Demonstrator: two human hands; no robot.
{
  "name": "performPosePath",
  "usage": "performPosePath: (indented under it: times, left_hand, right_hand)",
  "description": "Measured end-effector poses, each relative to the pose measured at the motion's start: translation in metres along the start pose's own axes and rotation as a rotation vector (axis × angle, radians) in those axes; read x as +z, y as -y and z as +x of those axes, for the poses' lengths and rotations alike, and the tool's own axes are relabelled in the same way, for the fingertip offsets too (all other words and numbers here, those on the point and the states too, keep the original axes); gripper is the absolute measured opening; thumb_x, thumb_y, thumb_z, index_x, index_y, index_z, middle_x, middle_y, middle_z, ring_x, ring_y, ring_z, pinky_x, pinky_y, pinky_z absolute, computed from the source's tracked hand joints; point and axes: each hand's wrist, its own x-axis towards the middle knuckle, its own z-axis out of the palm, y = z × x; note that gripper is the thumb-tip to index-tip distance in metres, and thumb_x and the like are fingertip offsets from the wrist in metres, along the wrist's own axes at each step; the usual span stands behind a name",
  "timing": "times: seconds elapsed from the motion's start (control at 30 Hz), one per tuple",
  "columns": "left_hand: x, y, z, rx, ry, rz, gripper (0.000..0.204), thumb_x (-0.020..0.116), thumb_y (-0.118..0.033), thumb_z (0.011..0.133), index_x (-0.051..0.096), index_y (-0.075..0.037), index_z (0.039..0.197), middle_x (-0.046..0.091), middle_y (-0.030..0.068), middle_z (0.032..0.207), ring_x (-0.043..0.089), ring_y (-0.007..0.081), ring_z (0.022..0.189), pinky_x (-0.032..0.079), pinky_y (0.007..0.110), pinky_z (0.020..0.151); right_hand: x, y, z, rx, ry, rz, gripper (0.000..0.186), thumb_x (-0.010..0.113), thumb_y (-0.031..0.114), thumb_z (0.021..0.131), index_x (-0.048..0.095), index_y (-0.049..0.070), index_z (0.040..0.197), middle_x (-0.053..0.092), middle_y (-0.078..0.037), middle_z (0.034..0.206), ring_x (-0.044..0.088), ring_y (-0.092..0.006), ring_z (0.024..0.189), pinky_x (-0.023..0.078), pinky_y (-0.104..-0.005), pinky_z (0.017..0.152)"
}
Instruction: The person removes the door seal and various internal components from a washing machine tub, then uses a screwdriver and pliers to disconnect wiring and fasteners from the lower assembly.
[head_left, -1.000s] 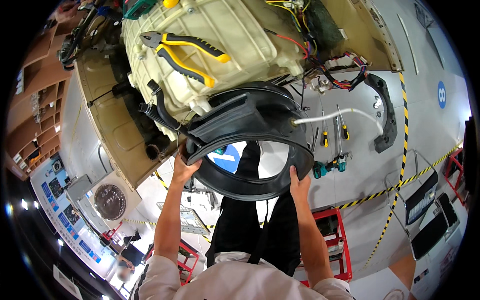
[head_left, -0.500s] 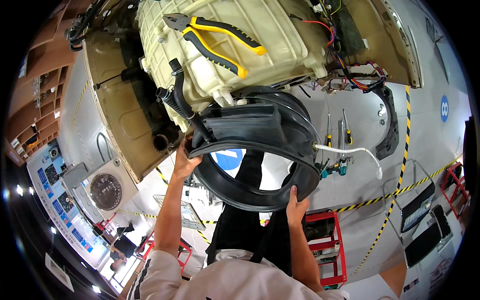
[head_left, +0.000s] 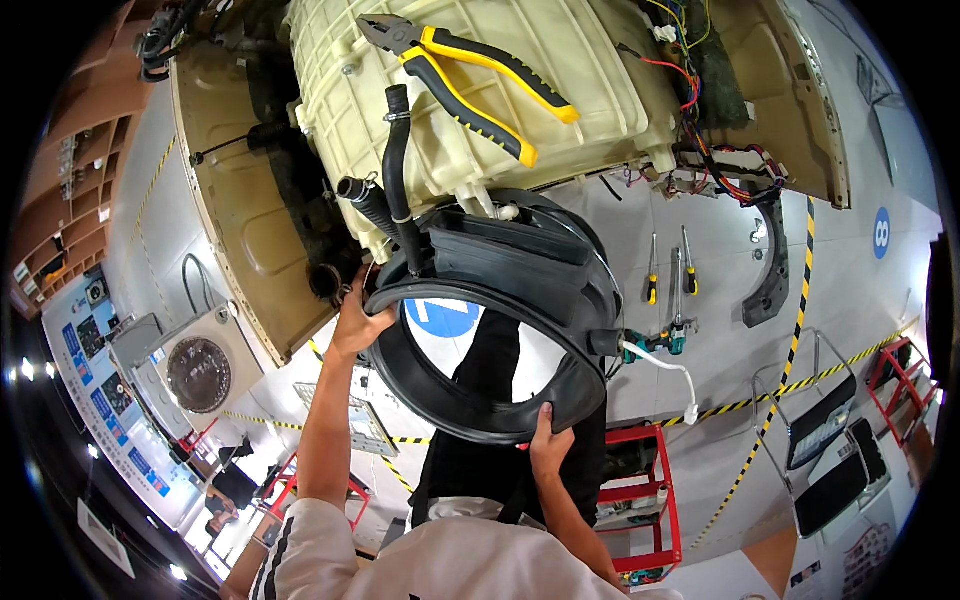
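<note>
A large black rubber door gasket (head_left: pixel 445 411) hangs below the cream plastic drum tub (head_left: pixel 560 65), its round mouth tilted toward me. My left hand (head_left: pixel 358 318) grips the gasket's left edge, close to the black hoses (head_left: pixel 402 190). At the lower right edge, my right hand (head_left: pixel 549 445) pinches the rim, thumb on top; its other fingers are mostly hidden. A white tube (head_left: pixel 668 368) sticks out from the gasket's right side. Combination pliers (head_left: pixel 470 80) with yellow-and-black handles lie on the tub.
Beige cabinet panels (head_left: pixel 225 200) flank the tub. Wires (head_left: pixel 700 140) dangle at the right. Two screwdrivers (head_left: pixel 690 265) and a teal power tool (head_left: pixel 678 338) lie on the floor beside a curved black part (head_left: pixel 770 270). A red trolley (head_left: pixel 668 500) stands behind my right arm.
The gasket's right side has swung left and down toward me, with my right hand still on its rim. My left hand keeps its hold. The whole view has shifted somewhat.
</note>
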Motion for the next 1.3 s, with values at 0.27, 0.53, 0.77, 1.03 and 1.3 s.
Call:
performPosePath:
  times: [0.27,0.53,0.77,1.03,1.3]
  left_hand:
    - [0.031,0.002,-0.026,0.011,-0.098,0.058,0.059,0.068,-0.006,0.067,0.038,0.001,0.118,0.051,0.0105,0.101,0.051,0.0167,0.091,0.040,0.028,0.083]
    - [0.082,-0.011,-0.057,-0.020,-0.239,0.062,0.056,0.067,0.000,0.066,0.033,-0.001,0.110,0.048,0.0103,0.097,0.049,0.0154,0.089,0.041,0.027,0.079]
    - [0.111,-0.017,-0.061,-0.103,-0.305,-0.029,0.055,0.069,-0.003,0.064,0.035,0.001,0.107,0.054,0.0175,0.096,0.056,0.0232,0.089,0.044,0.031,0.080]
    - [0.091,0.023,-0.024,0.105,-0.367,0.211,0.074,0.081,-0.013,0.055,0.035,0.004,0.111,0.058,0.0225,0.094,0.061,0.0333,0.086,0.048,0.036,0.076]
    - [0.114,0.045,-0.031,0.208,-0.381,0.172,0.070,0.084,-0.020,0.058,0.038,0.003,0.105,0.059,0.0201,0.088,0.062,0.0341,0.079,0.049,0.038,0.069]
  right_hand:
    - [-0.017,-0.036,0.105,0.000,0.043,-0.002,0.034,0.059,0.023,0.087,0.058,-0.006,0.104,0.063,-0.012,0.101,0.056,-0.0178,0.093,0.042,-0.0296,0.083]
    - [-0.024,-0.032,0.225,0.210,0.309,0.073,0.045,0.064,0.030,0.081,0.056,-0.002,0.112,0.059,-0.007,0.107,0.052,-0.0174,0.102,0.037,-0.0277,0.089]
    - [-0.025,0.001,0.268,0.355,0.423,0.055,0.064,0.065,0.039,0.078,0.044,0.003,0.126,0.052,-0.007,0.121,0.047,-0.0205,0.112,0.034,-0.0319,0.094]
    - [-0.064,0.105,0.232,-0.011,0.688,-1.202,0.055,0.062,0.047,0.078,0.062,-0.005,0.095,0.065,-0.016,0.081,0.062,-0.0199,0.076,0.048,-0.0320,0.073]
    - [-0.022,0.245,0.190,-1.038,0.413,-0.563,0.043,0.066,0.010,0.073,0.054,-0.002,0.113,0.059,-0.016,0.109,0.056,-0.0247,0.099,0.042,-0.0327,0.087]
